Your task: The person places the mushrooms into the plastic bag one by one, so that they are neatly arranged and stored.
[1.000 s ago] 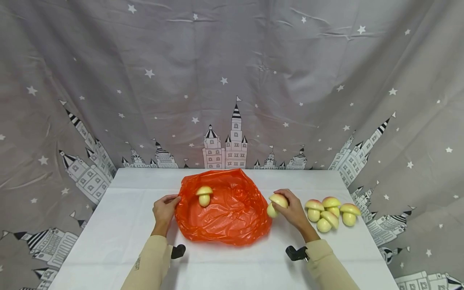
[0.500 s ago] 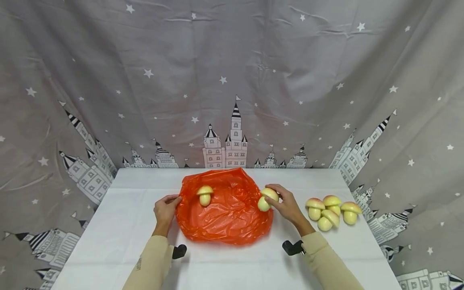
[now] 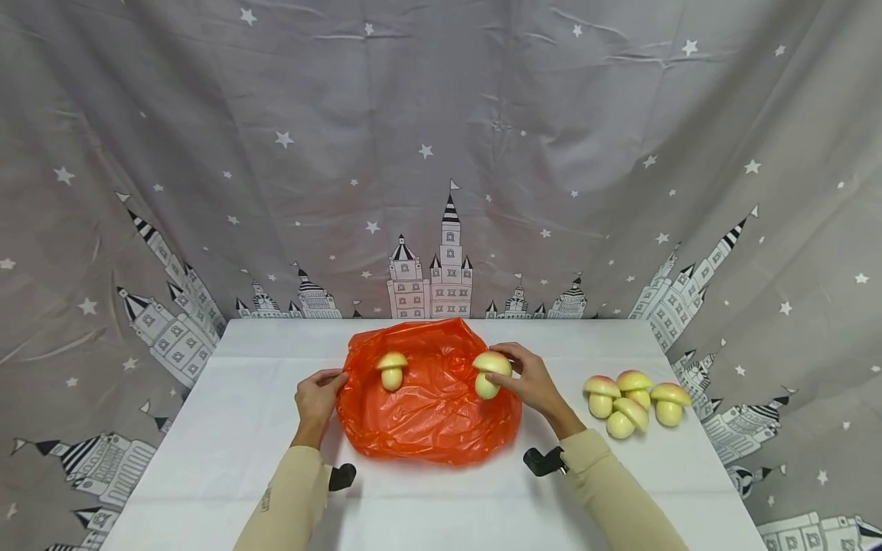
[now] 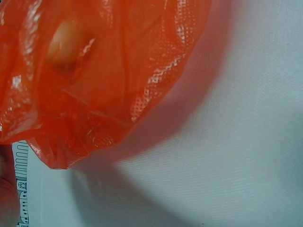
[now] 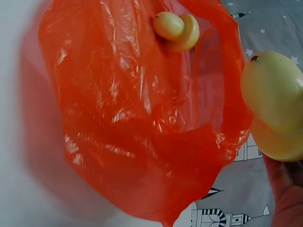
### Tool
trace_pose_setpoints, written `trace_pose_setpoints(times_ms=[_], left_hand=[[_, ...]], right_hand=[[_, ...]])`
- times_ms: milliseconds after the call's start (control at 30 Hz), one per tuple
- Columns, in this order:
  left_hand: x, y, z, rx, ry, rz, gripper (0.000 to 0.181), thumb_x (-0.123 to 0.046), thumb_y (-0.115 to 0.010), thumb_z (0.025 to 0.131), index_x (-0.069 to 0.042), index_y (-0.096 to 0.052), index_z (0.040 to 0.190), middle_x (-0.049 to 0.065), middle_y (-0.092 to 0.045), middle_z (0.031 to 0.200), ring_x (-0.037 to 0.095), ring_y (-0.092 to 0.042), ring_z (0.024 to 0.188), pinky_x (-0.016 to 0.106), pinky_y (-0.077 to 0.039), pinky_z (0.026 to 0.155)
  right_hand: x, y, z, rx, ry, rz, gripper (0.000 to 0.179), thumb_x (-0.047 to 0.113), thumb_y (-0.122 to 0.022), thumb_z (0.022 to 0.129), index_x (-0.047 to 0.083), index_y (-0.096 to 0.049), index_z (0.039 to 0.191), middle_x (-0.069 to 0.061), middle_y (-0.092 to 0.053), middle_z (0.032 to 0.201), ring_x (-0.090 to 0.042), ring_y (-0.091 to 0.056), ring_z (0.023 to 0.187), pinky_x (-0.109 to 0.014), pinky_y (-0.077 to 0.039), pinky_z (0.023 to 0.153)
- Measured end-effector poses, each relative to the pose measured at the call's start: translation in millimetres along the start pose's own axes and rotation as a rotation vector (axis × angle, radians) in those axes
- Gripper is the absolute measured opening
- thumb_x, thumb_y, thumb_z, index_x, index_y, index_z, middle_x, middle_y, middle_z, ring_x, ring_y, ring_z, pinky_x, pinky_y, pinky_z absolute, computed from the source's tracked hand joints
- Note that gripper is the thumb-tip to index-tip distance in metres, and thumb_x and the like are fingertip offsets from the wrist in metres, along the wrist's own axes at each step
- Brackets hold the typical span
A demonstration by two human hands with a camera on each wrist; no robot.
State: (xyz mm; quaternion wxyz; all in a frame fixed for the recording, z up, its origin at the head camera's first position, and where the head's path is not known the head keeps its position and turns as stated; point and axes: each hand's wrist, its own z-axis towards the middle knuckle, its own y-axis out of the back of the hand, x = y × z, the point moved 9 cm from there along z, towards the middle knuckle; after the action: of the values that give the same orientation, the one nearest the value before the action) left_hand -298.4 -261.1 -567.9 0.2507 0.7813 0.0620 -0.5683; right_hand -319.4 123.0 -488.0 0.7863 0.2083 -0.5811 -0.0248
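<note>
An orange-red plastic bag (image 3: 427, 428) lies spread with its mouth open on the white table. My left hand (image 3: 318, 399) pinches the bag's left edge between thumb and fingers. Inside the bag, toward the left, is a yellow toy mushroom (image 3: 392, 372); in the right wrist view this mushroom (image 5: 169, 26) lies with its stem end toward the camera. My right hand (image 3: 534, 379) grips a second toy mushroom (image 3: 488, 375) by its cap, over the right part of the bag. Up close, the held mushroom (image 5: 272, 94) appears at the right edge of the right wrist view, beside the bag's rim.
Several more toy mushrooms (image 3: 623, 405) with yellow and reddish caps sit clustered on the right of the white table (image 3: 427, 513). A grey curtain (image 3: 441, 99) printed with stars and castles hangs behind and around the table.
My right hand has carried its mushroom leftward, from beside the bag's right edge to over the bag. The left hand keeps its hold on the bag in the same place.
</note>
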Motion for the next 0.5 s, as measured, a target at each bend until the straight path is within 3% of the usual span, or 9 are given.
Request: trace_pose_setpoints(times_ms=[133,267,500], left_hand=[[-3.0,3.1,-1.1,-0.026,-0.018,0.014,0.030,-0.020,-0.065,0.093,0.001,-0.067,0.114,0.020,-0.066,0.108,0.025,-0.064,0.093,0.030,-0.056,0.082],[-5.1,1.1,-0.9,-0.007,-0.015,0.008,0.031,-0.021,-0.063,0.094,0.000,-0.066,0.117,0.021,-0.065,0.112,0.027,-0.063,0.097,0.032,-0.054,0.088],[-8.8,-3.4,-1.4,0.014,-0.001,-0.005,0.031,-0.021,-0.061,0.096,0.000,-0.064,0.119,0.023,-0.063,0.115,0.030,-0.062,0.101,0.037,-0.051,0.092]], right_hand=[[-1,-7,5.1,-0.009,-0.043,-0.009,0.046,0.013,-0.075,0.084,-0.003,-0.059,0.125,-0.014,-0.061,0.121,-0.027,-0.057,0.108,-0.043,-0.049,0.097],[5,-9,10.1,-0.040,-0.072,-0.042,0.046,0.012,-0.072,0.087,-0.002,-0.057,0.128,-0.015,-0.059,0.127,-0.030,-0.053,0.116,-0.049,-0.045,0.100],[45,-14,12.9,-0.012,-0.043,-0.045,0.043,0.005,-0.067,0.089,-0.008,-0.054,0.128,-0.024,-0.056,0.128,-0.038,-0.052,0.116,-0.052,-0.042,0.103]])
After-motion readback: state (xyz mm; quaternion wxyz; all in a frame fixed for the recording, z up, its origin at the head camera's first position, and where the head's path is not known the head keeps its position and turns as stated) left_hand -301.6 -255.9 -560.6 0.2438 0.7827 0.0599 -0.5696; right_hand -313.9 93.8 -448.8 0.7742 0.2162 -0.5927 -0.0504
